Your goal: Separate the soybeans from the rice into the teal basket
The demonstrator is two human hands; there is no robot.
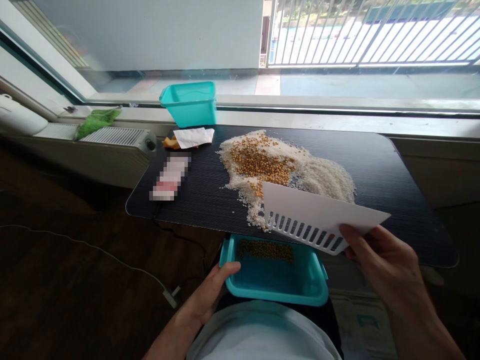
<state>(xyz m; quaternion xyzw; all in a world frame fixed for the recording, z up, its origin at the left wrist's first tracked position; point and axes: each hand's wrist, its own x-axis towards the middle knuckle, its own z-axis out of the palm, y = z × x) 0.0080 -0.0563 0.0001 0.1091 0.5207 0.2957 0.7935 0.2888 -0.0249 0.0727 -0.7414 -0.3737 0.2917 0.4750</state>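
Observation:
My left hand (217, 282) grips the left rim of a teal plastic bin (277, 292), thumb over the edge. The bin sits at my lap below the table's front edge, with a layer of soybeans (266, 250) along its far side. In my right hand (386, 255) is a white slotted plastic scoop (303, 205), pinched by its right end. Its slotted edge is tilted down above the table edge, close to the pile. On the table, yellow soybeans (262, 160) lie mixed into a spread of white rice (326, 175). The scoop hides part of the rice.
A second teal bin (193, 107) stands at the table's back left by the window. Near it lie a white tissue (194, 137) on something yellow-orange and a blurred-out flat object (170, 177). A radiator (116, 137) with a green cloth (98, 121) is left. A cable (112, 255) crosses the floor.

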